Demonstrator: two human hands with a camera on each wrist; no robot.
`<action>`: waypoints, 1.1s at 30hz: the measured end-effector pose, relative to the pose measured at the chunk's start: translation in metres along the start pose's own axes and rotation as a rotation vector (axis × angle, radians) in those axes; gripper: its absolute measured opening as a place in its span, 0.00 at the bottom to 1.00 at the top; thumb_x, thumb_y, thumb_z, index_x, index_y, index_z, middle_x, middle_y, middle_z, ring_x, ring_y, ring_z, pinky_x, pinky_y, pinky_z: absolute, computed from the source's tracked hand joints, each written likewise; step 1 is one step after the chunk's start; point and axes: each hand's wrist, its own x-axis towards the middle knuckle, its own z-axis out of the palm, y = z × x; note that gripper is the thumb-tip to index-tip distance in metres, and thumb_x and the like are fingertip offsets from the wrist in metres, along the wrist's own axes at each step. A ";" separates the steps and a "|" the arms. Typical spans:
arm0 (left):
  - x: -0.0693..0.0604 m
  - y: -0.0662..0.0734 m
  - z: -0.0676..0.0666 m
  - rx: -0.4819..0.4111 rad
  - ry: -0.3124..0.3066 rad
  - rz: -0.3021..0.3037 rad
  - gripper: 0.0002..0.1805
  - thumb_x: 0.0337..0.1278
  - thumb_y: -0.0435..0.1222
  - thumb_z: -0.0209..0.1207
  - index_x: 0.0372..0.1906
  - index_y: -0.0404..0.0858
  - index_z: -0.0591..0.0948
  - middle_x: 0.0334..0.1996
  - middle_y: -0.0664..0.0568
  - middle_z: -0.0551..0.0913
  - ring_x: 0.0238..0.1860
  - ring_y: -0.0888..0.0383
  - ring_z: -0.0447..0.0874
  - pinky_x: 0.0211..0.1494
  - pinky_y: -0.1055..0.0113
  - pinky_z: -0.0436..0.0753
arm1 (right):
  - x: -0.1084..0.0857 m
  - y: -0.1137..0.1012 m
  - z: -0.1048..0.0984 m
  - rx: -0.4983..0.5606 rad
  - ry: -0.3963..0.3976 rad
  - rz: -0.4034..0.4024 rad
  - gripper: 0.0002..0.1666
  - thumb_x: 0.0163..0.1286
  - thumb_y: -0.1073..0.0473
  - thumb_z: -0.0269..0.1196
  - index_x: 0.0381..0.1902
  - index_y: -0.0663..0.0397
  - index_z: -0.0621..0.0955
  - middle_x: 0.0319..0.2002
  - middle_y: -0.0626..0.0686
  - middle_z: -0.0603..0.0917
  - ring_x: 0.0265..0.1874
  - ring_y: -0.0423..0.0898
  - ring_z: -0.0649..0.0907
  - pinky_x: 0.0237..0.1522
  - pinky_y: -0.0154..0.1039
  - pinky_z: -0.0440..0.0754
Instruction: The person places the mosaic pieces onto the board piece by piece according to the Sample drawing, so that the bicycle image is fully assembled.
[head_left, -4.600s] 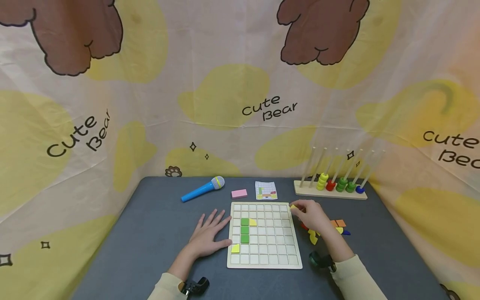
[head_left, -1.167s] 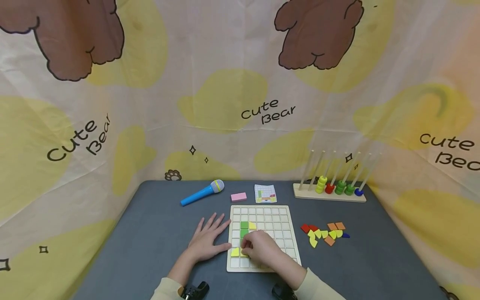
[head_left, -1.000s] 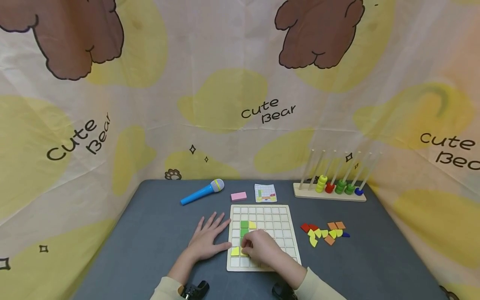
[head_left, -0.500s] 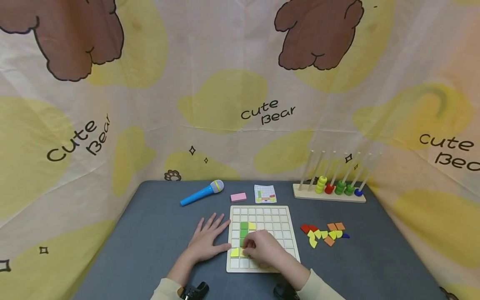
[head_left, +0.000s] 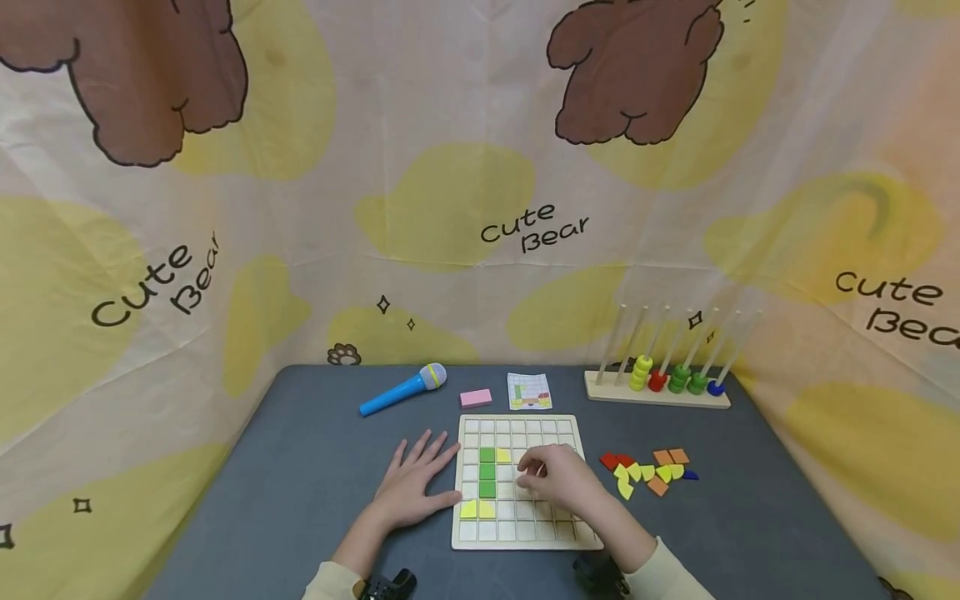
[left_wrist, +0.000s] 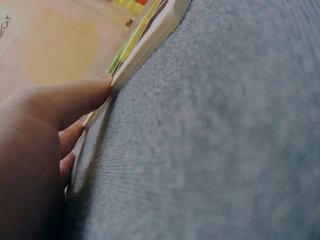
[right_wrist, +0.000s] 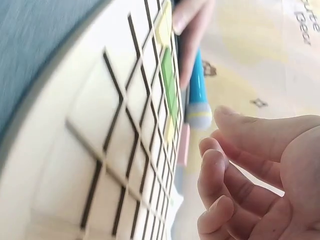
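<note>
A white grid board (head_left: pixel 540 530) lies on the table. Three green tiles (head_left: pixel 487 472) stand in a column on it, with one yellow tile (head_left: pixel 503 456) right of the top one. Two more yellow tiles (head_left: pixel 477 509) sit side by side lower left. My left hand (head_left: pixel 412 492) lies spread on the table, its thumb and a fingertip touching the board's left edge; the left wrist view shows the thumb (left_wrist: pixel 85 97) at that edge. Above the board's right half hovers my right hand (head_left: pixel 558 477). In the right wrist view its fingers (right_wrist: pixel 215 170) are loosely bent around nothing.
Right of the board lie loose red, yellow, orange and blue pieces (head_left: pixel 648 472). Behind it are a pink block (head_left: pixel 476 398), a printed pattern card (head_left: pixel 529 392) and a blue toy microphone (head_left: pixel 403 390). A pegged bead rack (head_left: pixel 656 392) stands back right, before a patterned cloth (head_left: pixel 420 208).
My right hand brought a yellow tile from the right to the lower-left cells, let it go beside the other yellow one, then moved back rightward. The left hand stayed at the board's edge.
</note>
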 end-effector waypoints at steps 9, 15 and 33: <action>-0.001 0.001 0.000 -0.002 -0.008 -0.006 0.46 0.57 0.73 0.49 0.79 0.60 0.60 0.81 0.56 0.55 0.82 0.46 0.41 0.78 0.35 0.37 | -0.010 0.025 -0.028 0.007 0.095 0.094 0.05 0.61 0.59 0.74 0.36 0.51 0.88 0.25 0.42 0.81 0.27 0.40 0.78 0.28 0.33 0.77; -0.001 0.002 -0.001 -0.006 -0.008 -0.005 0.46 0.58 0.72 0.50 0.79 0.60 0.60 0.81 0.56 0.55 0.82 0.46 0.41 0.78 0.35 0.37 | -0.020 0.041 -0.048 0.018 0.149 0.201 0.08 0.61 0.60 0.74 0.39 0.53 0.88 0.27 0.44 0.83 0.29 0.41 0.78 0.29 0.34 0.79; -0.001 0.002 -0.003 -0.008 -0.009 -0.004 0.46 0.58 0.73 0.50 0.79 0.60 0.60 0.81 0.56 0.54 0.82 0.46 0.42 0.78 0.35 0.37 | -0.049 0.096 -0.085 -0.003 0.190 0.317 0.10 0.64 0.58 0.73 0.41 0.57 0.88 0.30 0.48 0.86 0.29 0.43 0.80 0.29 0.37 0.80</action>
